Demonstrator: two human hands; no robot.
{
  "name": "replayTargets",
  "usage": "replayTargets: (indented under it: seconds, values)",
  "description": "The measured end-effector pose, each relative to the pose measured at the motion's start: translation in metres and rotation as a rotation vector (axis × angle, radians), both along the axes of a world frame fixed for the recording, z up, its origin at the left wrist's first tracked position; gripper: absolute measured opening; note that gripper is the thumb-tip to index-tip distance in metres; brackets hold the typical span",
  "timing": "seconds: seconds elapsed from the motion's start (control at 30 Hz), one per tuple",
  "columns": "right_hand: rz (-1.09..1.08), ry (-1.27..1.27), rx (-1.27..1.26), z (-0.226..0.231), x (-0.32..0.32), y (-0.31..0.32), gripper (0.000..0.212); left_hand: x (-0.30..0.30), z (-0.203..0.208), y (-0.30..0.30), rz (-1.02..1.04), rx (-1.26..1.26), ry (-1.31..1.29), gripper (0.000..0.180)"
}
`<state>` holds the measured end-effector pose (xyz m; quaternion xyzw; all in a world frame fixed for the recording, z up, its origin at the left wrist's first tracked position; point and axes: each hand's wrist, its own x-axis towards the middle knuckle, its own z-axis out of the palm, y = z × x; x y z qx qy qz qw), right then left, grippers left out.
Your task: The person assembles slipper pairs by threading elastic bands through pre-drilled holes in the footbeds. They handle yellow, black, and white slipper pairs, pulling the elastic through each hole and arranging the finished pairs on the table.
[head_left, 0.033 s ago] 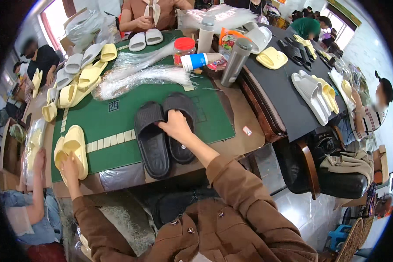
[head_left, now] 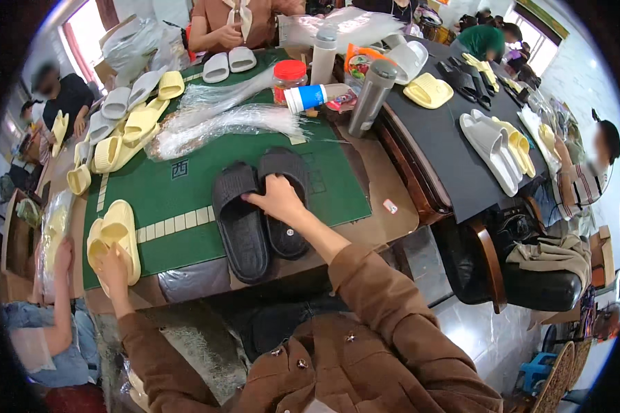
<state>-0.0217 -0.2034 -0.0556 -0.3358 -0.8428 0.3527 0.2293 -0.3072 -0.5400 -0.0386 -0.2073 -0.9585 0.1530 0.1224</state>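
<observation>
A pair of black slippers (head_left: 244,255) lies side by side on the green mat, toes pointing away from me. My right hand (head_left: 281,199) reaches into the foot opening of the right one, gripping it; its thumb points toward the left slipper and its fingertips are hidden under the strap. At the mat's near left corner is a pair of pale yellow slippers (head_left: 122,219), one partly overlapping the other. My left hand (head_left: 111,267) grips the nearer slipper, fingers bent into its foot opening.
Bundled clear plastic bags (head_left: 220,127) lie across the green mat (head_left: 165,251). More yellow and grey slippers (head_left: 141,120) line its left side. A red-lidded jar (head_left: 289,79), a tipped paper cup (head_left: 306,98) and a grey bottle (head_left: 373,98) stand beyond. Co-workers sit around.
</observation>
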Motion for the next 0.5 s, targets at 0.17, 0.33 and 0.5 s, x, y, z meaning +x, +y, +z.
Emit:
replayTargets:
  seconds: [0.17,0.33,0.5]
  values:
    - [0.241,0.306,-0.288,0.023,0.052,0.02,0.024,0.066,0.005,0.036,-0.475,0.622,-0.081,0.027]
    - [-0.16,0.218,0.229,-0.011,0.08,0.124,0.016,0.17,0.028,0.145,-0.91,0.853,-0.414,0.034]
    - [-0.199,0.011,0.561,-0.017,0.07,0.163,0.017,0.199,0.027,0.223,-1.121,0.705,-0.267,0.05]
